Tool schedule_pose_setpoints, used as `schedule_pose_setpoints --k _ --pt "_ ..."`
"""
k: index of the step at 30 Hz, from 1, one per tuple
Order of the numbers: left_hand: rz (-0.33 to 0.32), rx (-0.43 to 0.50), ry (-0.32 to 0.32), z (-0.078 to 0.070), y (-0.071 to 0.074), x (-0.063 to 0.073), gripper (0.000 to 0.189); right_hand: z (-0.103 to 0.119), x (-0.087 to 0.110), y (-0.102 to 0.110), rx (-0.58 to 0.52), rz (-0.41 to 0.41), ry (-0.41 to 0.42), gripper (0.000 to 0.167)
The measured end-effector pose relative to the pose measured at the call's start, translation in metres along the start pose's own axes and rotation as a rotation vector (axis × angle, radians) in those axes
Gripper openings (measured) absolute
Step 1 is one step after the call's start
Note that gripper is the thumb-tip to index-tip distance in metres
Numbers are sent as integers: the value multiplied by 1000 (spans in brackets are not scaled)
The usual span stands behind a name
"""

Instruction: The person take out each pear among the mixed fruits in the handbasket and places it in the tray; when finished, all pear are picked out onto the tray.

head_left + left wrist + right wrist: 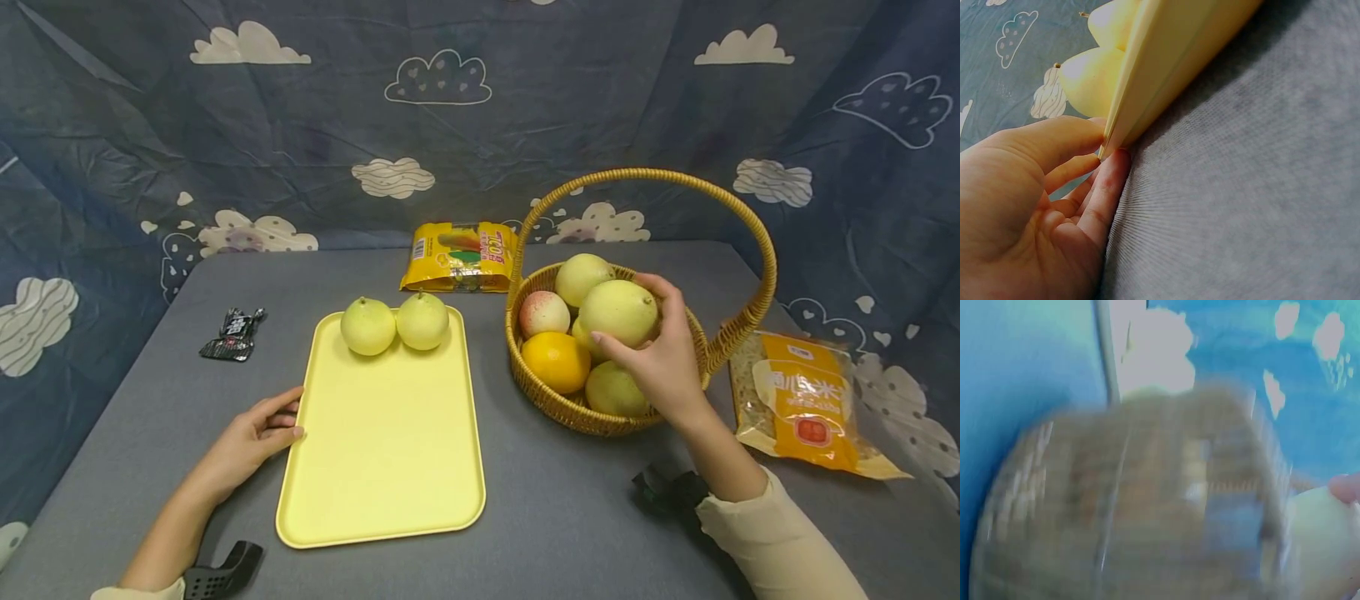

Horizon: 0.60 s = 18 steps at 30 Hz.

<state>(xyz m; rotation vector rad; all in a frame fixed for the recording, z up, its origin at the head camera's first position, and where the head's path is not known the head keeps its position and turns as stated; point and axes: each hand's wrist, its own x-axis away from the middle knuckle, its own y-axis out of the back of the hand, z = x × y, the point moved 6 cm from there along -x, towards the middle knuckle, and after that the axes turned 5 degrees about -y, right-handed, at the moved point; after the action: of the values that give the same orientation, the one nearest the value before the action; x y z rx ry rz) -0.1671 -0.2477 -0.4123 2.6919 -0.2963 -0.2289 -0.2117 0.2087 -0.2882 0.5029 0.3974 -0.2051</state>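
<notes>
Fingers and thumb of the person's right hand [667, 360] curl around a pale green pear [618, 313] over the wicker basket [600, 423]; whether it touches the fruit beneath, I can't tell from where I stand. The basket's tall handle [651, 175] arches above everything, its right end coming down just beside that hand and hemming it in on that side. Crowded about the held pear are a reddish peach [544, 313], an orange [557, 362] and other pale pears [584, 278]. The left hand [243, 442] pinches the left edge of a yellow tray [386, 433], one fingertip tucked against its underside. Two green pears [367, 326] sit side by side at the tray's far end. At the back of the table [540, 500], a yellow packet [461, 258] lies between tray and basket; a small black wrapper [234, 335] lies left of the tray, well apart from it, and an orange-and-clear bag [813, 404] rests to the right of the basket. Cloud-printed cloth [337, 117] hangs behind and at both sides.
</notes>
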Motion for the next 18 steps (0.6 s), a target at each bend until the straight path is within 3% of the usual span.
schedule_pose_setpoints --k 6,12,14,18 --pt "7 -3 -12 1 0 0 55 40 17 -40 -208 180 44 75" --pt "3 -11 -13 -1 0 0 55 96 32 -80 -254 328 162 71" --pt "1 -17 -14 0 0 0 55 100 34 -98 -260 363 204 70" --pt "-1 -22 -12 1 1 0 55 90 33 -141 -255 426 202 70"
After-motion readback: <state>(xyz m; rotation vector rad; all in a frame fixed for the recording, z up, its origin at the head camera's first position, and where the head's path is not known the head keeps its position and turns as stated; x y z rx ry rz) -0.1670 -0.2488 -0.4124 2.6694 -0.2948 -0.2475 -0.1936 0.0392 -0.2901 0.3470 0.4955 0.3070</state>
